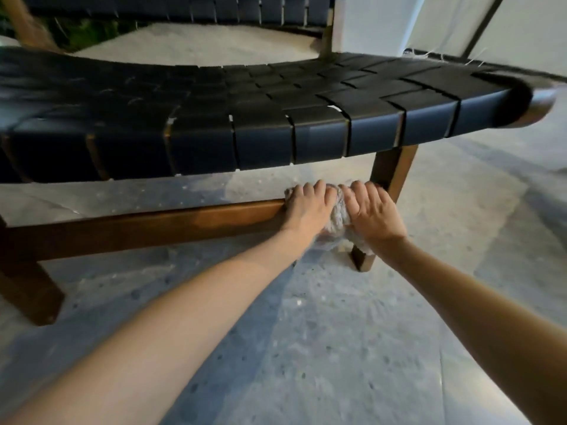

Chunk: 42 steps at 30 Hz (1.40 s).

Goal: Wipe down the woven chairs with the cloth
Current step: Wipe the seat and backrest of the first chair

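A woven chair with a black strap seat [276, 118] and a brown wooden frame fills the upper half of the view. A light grey cloth [337, 213] is bunched around the right end of the low front rail [153, 223], next to the front right leg [389, 173]. My left hand [306, 207] and my right hand [372, 213] both press on the cloth, side by side, fingers curled over the rail. Most of the cloth is hidden under my hands.
Speckled grey concrete floor [306, 332] lies under and in front of the chair. The chair's front left leg [27, 289] stands at the left. The woven backrest [199, 7] runs along the top. White fabric [491, 26] hangs at the upper right.
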Each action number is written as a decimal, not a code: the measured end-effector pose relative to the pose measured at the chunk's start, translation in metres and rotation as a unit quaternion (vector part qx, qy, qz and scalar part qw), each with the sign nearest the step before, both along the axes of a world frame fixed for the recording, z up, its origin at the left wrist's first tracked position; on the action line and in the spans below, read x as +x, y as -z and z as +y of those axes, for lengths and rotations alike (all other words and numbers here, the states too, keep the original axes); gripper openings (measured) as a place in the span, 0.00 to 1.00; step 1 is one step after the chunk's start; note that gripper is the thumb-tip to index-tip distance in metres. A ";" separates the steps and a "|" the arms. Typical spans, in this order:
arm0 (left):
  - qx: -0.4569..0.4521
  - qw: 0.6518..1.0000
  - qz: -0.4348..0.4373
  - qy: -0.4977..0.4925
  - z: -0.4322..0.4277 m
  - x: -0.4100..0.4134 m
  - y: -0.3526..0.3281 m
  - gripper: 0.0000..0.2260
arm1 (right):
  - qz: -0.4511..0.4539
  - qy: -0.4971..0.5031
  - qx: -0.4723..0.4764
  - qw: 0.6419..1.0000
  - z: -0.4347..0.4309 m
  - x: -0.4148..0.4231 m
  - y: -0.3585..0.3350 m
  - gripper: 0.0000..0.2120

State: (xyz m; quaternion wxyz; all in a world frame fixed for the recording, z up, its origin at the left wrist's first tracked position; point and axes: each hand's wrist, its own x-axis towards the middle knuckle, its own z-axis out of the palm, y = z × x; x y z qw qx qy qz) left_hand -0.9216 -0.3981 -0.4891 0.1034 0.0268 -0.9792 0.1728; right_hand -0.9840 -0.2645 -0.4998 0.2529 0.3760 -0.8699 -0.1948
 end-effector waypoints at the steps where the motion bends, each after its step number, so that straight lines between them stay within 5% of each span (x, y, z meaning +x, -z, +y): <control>1: -0.020 1.000 0.009 0.013 0.001 0.002 0.004 0.15 | 0.006 0.001 -0.013 1.000 0.000 0.000 0.003 0.30; 7: -0.128 0.989 0.067 0.038 -0.018 0.030 0.023 0.21 | -0.004 0.003 -0.023 1.000 -0.012 0.009 0.003 0.26; 14: -0.099 0.990 0.098 -0.037 -0.076 0.086 0.021 0.20 | -0.112 -0.026 0.011 0.993 -0.057 0.040 -0.014 0.25; 17: -0.090 0.987 0.121 -0.048 -0.118 0.122 0.022 0.22 | -0.092 -0.063 0.022 0.994 -0.109 0.083 -0.013 0.21; 28: -0.091 0.981 0.057 -0.159 -0.238 0.246 0.014 0.23 | -0.183 -0.157 0.009 0.970 -0.236 0.189 -0.015 0.30; 33: -0.087 0.976 0.082 -0.184 -0.269 0.279 0.017 0.31 | -0.219 -0.165 0.032 0.961 -0.275 0.221 -0.024 0.28; 39: 0.056 0.985 0.072 -0.145 -0.267 0.304 0.007 0.30 | -0.195 -0.181 0.072 0.961 -0.272 0.235 -0.033 0.33; 42: 0.172 0.977 0.059 -0.115 -0.267 0.327 0.003 0.33 | -0.269 -0.211 0.058 0.938 -0.257 0.244 -0.038 0.31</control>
